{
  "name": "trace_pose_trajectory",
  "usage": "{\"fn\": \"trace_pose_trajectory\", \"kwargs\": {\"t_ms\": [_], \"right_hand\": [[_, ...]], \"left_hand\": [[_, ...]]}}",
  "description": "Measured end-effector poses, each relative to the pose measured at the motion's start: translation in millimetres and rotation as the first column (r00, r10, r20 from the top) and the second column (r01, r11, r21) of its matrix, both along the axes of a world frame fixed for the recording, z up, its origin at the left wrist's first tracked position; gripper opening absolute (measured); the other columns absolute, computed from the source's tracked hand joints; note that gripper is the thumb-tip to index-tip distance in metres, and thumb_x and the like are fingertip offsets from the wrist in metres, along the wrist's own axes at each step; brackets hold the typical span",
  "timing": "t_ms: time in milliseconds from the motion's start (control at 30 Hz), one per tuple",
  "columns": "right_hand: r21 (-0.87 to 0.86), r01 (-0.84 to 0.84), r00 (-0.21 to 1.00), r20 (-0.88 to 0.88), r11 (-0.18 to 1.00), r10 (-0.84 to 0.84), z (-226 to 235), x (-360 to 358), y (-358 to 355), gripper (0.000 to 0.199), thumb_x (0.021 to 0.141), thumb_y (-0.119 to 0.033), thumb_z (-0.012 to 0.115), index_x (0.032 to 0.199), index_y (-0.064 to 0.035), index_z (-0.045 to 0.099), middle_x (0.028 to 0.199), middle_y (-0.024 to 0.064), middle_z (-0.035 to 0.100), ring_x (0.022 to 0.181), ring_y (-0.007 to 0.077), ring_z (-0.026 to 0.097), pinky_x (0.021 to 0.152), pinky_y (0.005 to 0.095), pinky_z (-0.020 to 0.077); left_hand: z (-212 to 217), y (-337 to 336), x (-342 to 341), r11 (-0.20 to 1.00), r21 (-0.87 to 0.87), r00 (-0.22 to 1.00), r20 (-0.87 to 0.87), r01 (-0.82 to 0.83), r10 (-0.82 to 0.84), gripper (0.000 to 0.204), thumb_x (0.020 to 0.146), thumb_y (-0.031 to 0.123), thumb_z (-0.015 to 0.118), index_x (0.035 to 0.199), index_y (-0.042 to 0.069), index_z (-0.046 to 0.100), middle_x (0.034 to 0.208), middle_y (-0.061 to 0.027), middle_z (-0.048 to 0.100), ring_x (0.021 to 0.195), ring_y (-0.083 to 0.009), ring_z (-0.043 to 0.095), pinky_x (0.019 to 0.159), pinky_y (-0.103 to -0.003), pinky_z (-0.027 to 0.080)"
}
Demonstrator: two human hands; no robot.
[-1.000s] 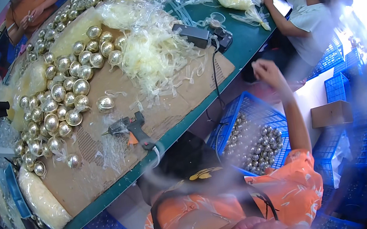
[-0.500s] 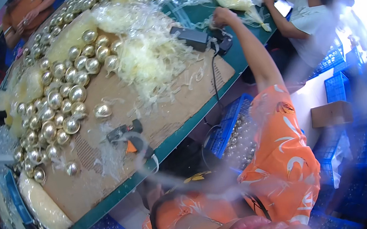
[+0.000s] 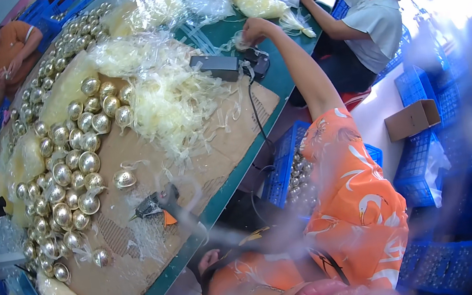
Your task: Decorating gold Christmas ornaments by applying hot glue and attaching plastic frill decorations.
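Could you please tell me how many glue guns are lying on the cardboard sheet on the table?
1. The glue gun lies on the cardboard sheet near the table's front edge, right of the gold balls. Others may be hidden under the heaps of clear strips.

The right arm is stretched far forward and up, away from the body. Its upper part is covered by a short orange sleeve (image 3: 355, 190) with a white pattern, and the forearm is bare. The elbow is a little bent. The right hand (image 3: 255, 27) is at the far end of the arm, turned palm down, with the fingers curled together loosely. If they pinch something, it cannot be told. The left hand (image 3: 207, 261) shows only a little, close below the chest, fingers bent.
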State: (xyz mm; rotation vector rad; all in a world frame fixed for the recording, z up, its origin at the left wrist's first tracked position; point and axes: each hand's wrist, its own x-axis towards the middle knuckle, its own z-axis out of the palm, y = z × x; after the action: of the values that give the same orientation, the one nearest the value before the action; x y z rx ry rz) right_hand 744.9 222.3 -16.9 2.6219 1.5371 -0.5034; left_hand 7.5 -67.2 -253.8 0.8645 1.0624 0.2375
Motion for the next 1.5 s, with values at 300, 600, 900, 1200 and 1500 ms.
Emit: {"fn": "trace_pose_trajectory", "kwargs": {"t_ms": [300, 600, 900, 1200, 1500], "right_hand": [[0.930, 0.271, 0.942, -0.202, 0.248, -0.270, -40.4, -145.3, -223.1, 0.025, 0.106, -0.021, 0.047, 0.098, 0.0000, 0.059, 0.083, 0.0258, 0.065, 0.080, 0.0450, 0.066, 0.068, 0.0524, 0.0483], [0.305, 0.186, 0.722, -0.687, 0.934, 0.081, -171.2, -435.7, -316.0, 0.027, 0.091, -0.032, 0.065, 0.089, -0.0052, 0.065, 0.081, 0.0202, 0.070, 0.079, 0.0429, 0.070, 0.070, 0.0498, 0.0569], [0.299, -0.422, 0.787, -0.348, 0.856, 0.510, -233.2, -446.3, -284.0, 0.040, 0.086, -0.041, 0.066, 0.069, -0.0049, 0.069, 0.068, 0.0213, 0.067, 0.064, 0.0427, 0.068, 0.064, 0.0529, 0.0549], [0.415, -0.490, 0.704, -0.330, 0.767, 0.628, -265.2, -447.6, -273.4, 0.039, 0.085, -0.034, 0.069, 0.111, -0.0056, 0.069, 0.079, 0.0181, 0.068, 0.074, 0.0389, 0.069, 0.066, 0.0510, 0.0555], [0.722, -0.431, 0.715, -0.092, 0.541, 0.693, -226.1, -443.6, -262.2, 0.027, 0.090, -0.018, 0.061, 0.113, -0.0055, 0.069, 0.107, 0.0168, 0.070, 0.083, 0.0397, 0.069, 0.074, 0.0529, 0.0541]], "left_hand": [[-47.9, 20.3, 18.9, 0.958, 0.237, 0.984, -0.118, 0.160, -0.135, 0.023, 0.102, 0.025, 0.067, 0.106, 0.003, 0.070, 0.089, -0.0020, 0.069, 0.074, -0.0113, 0.064, 0.068, -0.026, 0.053], [-57.1, 44.2, 54.4, 0.864, 0.350, 0.932, -0.175, 0.361, -0.318, 0.022, 0.101, 0.025, 0.068, 0.106, 0.004, 0.070, 0.091, -0.0023, 0.069, 0.074, -0.0116, 0.064, 0.069, -0.026, 0.053], [-58.2, 38.9, 36.3, 0.806, 0.379, 0.890, -0.221, 0.454, -0.398, 0.022, 0.100, 0.025, 0.069, 0.107, 0.004, 0.070, 0.092, -0.0025, 0.070, 0.074, -0.0118, 0.065, 0.070, -0.026, 0.054], [-59.5, 5.4, -1.7, 0.712, 0.432, 0.827, -0.379, 0.554, -0.414, 0.022, 0.099, 0.024, 0.070, 0.108, 0.004, 0.070, 0.093, -0.0027, 0.070, 0.074, -0.0120, 0.065, 0.070, -0.025, 0.054], [-21.1, -35.8, 24.4, 0.904, 0.410, 0.954, -0.205, -0.119, 0.218, 0.014, 0.097, 0.017, 0.071, 0.092, 0.004, 0.074, 0.068, 0.0003, 0.064, 0.061, -0.0071, 0.059, 0.054, -0.026, 0.047]]}}
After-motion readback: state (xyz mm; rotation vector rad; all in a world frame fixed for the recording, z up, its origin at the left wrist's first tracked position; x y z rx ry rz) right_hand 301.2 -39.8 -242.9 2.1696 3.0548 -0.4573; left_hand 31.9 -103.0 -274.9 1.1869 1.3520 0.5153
